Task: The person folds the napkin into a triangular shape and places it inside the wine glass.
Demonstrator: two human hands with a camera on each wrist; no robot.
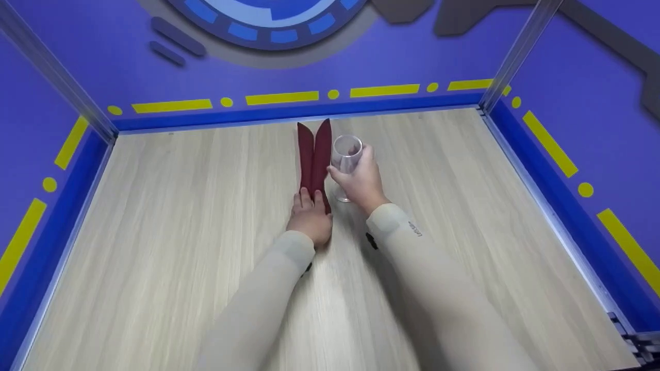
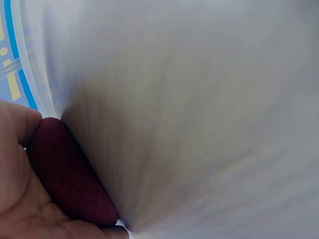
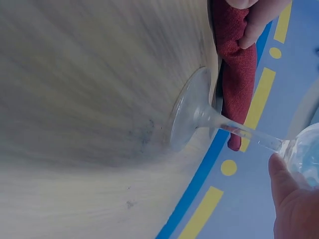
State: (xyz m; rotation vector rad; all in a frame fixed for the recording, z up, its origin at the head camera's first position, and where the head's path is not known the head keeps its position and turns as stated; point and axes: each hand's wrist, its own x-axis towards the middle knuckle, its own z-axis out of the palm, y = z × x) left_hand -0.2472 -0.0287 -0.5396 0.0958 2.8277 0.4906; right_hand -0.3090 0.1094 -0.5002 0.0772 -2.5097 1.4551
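Observation:
A dark red folded cloth napkin (image 1: 314, 154) lies lengthwise on the table, its two pointed tips spread apart at the far end. My left hand (image 1: 311, 222) lies over its near end and grips it. In the left wrist view the napkin's rounded end (image 2: 70, 174) sits between thumb and fingers. Just right of the napkin, my right hand (image 1: 363, 178) holds a clear stemmed wine glass (image 1: 346, 149) upright by the bowl. The right wrist view shows its stem and round foot (image 3: 192, 109) close to the tabletop; whether the foot touches cannot be told.
The pale wood-grain table (image 1: 180, 232) is closed in by a purple-blue back wall (image 1: 283, 77) and side walls with yellow markings. Metal posts (image 1: 521, 56) stand at the back corners. A metal edge strip (image 1: 546, 216) runs along the right side.

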